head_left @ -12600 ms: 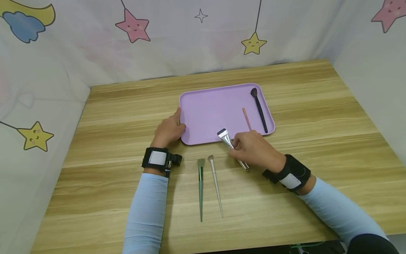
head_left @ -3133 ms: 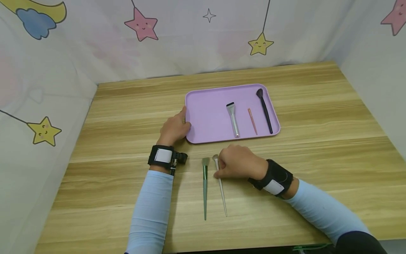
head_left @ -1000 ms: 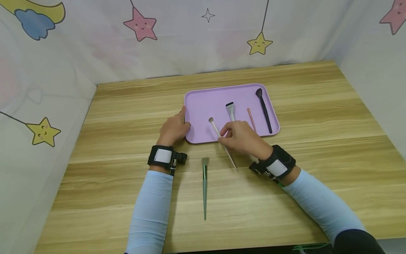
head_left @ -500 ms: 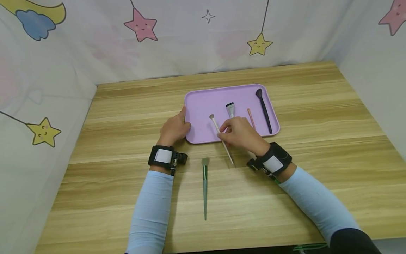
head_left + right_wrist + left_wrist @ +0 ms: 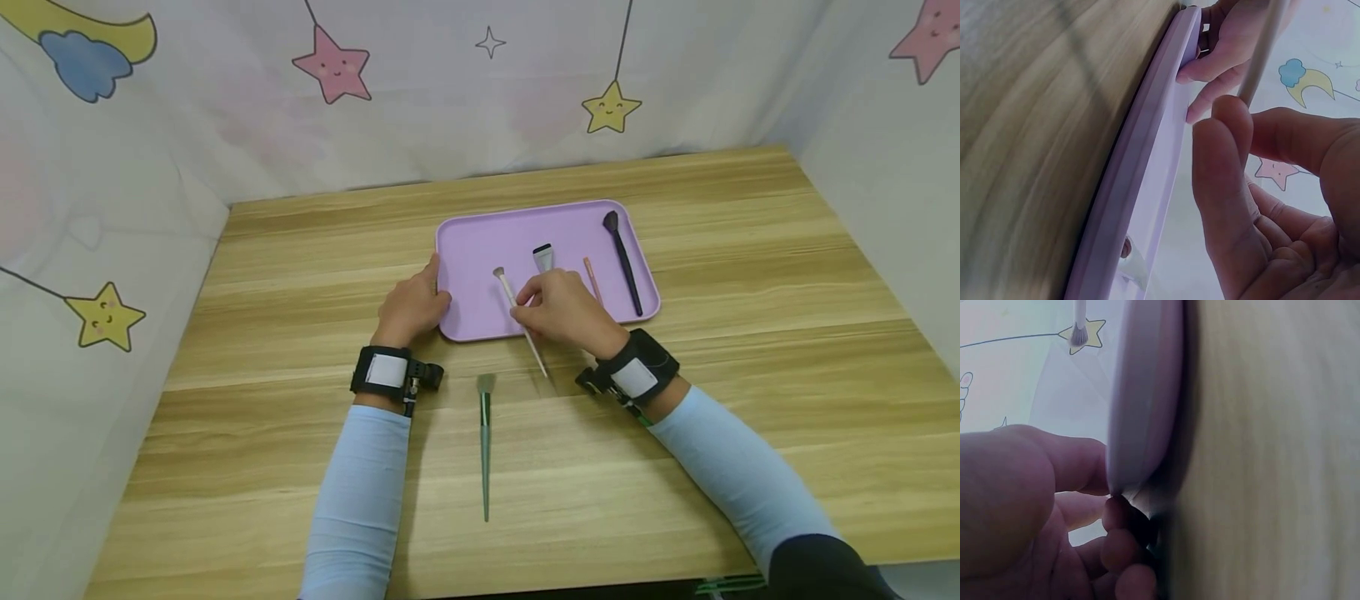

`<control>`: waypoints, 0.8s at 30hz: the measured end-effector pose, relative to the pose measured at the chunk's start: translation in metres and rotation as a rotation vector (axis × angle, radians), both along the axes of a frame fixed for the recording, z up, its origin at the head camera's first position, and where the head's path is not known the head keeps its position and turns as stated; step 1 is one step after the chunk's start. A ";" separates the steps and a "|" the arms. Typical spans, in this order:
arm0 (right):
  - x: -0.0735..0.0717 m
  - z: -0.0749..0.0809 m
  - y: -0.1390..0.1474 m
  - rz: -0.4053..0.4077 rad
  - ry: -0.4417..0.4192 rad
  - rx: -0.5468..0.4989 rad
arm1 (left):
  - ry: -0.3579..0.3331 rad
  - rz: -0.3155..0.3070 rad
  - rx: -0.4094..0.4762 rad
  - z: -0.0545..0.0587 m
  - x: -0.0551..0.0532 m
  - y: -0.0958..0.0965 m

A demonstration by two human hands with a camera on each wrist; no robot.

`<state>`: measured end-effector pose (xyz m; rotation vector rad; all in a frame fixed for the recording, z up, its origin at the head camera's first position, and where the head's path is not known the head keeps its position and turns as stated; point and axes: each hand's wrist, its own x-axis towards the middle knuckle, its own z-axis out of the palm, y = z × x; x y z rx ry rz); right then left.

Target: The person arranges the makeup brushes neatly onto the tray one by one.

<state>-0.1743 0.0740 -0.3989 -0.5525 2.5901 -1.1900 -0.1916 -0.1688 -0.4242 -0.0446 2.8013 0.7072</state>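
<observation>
My right hand [image 5: 572, 310] pinches a white makeup brush [image 5: 534, 350] between thumb and fingertips. Its bristle end overlaps the purple tray [image 5: 480, 250], while the handle end slants over the tray's near rim above the table. In the right wrist view the brush [image 5: 1263, 56] rises from the pinch, tilted above the tray. At the tray's left side my left hand [image 5: 408, 307] grips the rim; the left wrist view has the thumb and fingers around the tray edge [image 5: 1144, 394]. A flat silver brush [image 5: 543, 259] lies in the tray, its handle hidden behind my right hand.
Further right in the tray lie a small pink brush [image 5: 592, 279] and a black brush [image 5: 623, 262]. A green brush [image 5: 485, 442] lies on the wooden table [image 5: 247, 433], nearer to me. A white curtain [image 5: 435, 108] with star drawings stands behind the table.
Since 12.6 seconds ago the silver brush was laid in the tray. My right hand then picked the white brush off the table and carried it over the tray, lately drifting slightly farther and left.
</observation>
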 end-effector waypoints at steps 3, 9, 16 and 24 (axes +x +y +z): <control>-0.004 -0.002 -0.002 -0.010 0.006 0.004 | 0.000 0.000 0.002 -0.001 0.000 -0.001; -0.011 -0.005 -0.003 -0.045 -0.030 -0.007 | 0.010 -0.009 0.000 -0.001 -0.001 0.000; -0.018 -0.006 -0.006 -0.070 -0.023 0.008 | 0.011 -0.012 -0.005 -0.001 -0.001 0.000; -0.023 -0.008 -0.008 -0.074 0.004 0.038 | 0.013 -0.011 0.000 -0.001 0.000 0.000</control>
